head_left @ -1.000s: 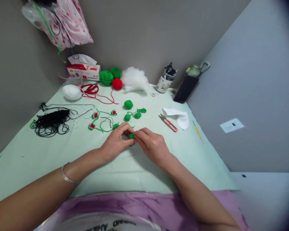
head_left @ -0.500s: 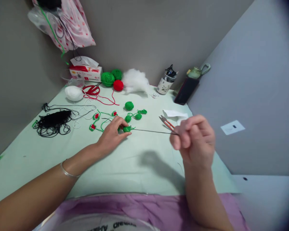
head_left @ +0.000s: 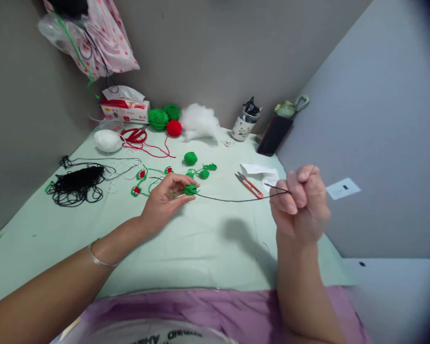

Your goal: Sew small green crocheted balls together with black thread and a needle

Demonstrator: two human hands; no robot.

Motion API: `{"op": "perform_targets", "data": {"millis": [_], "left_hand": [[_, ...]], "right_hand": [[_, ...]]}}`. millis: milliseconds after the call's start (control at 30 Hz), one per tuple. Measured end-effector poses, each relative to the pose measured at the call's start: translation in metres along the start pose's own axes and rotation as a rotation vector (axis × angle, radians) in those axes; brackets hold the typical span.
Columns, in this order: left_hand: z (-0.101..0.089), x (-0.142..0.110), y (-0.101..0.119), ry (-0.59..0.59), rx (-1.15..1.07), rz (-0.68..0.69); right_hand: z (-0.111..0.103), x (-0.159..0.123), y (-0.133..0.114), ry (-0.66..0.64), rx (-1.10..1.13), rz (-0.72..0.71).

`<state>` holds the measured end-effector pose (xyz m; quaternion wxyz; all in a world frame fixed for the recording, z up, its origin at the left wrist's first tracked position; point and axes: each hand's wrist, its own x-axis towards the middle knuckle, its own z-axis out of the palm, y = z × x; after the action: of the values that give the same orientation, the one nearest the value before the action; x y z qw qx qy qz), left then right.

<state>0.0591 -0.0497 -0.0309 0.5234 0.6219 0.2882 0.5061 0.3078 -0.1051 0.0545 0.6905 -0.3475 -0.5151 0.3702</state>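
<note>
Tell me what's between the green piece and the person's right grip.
A black thread, sagging slightly, runs from the green piece to the right grip, as the head view shows.

Black strand (head_left: 232, 200) strung between two hands, sagging a bit.
Left hand (head_left: 165, 195) has a little green piece (head_left: 190, 190) pinched in its fingers, right hand (head_left: 303, 203) is curled round the other end, up off the table (head_left: 208, 248). Snips (head_left: 250, 185) lie just beyond the strand, black yarn (head_left: 79, 179) sprawls off to the left, fluffy stuffing (head_left: 199, 122) and a red ball (head_left: 174, 128) sit at the back.
</note>
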Motion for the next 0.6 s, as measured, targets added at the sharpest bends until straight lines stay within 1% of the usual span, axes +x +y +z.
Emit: {"op": "perform_targets", "data": {"millis": [133, 267, 367, 467, 600], "left_hand": [[0.001, -0.001, 0.002, 0.009, -0.009, -0.027], [-0.001, 0.001, 0.006, -0.028, 0.005, -0.134], [-0.003, 0.003, 0.007, -0.057, 0.048, -0.203], [-0.004, 0.003, 0.006, -0.105, 0.093, -0.19], [-0.002, 0.0, 0.006, -0.206, 0.072, -0.163]], "right_hand": [[0.003, -0.002, 0.009, -0.016, -0.064, 0.091], [0.009, -0.005, 0.021, -0.115, -0.11, 0.212], [0.014, -0.008, 0.029, -0.159, -0.136, 0.284], [0.02, -0.01, 0.037, -0.162, -0.165, 0.346], [0.028, -0.012, 0.052, -0.198, -0.174, 0.42]]}}
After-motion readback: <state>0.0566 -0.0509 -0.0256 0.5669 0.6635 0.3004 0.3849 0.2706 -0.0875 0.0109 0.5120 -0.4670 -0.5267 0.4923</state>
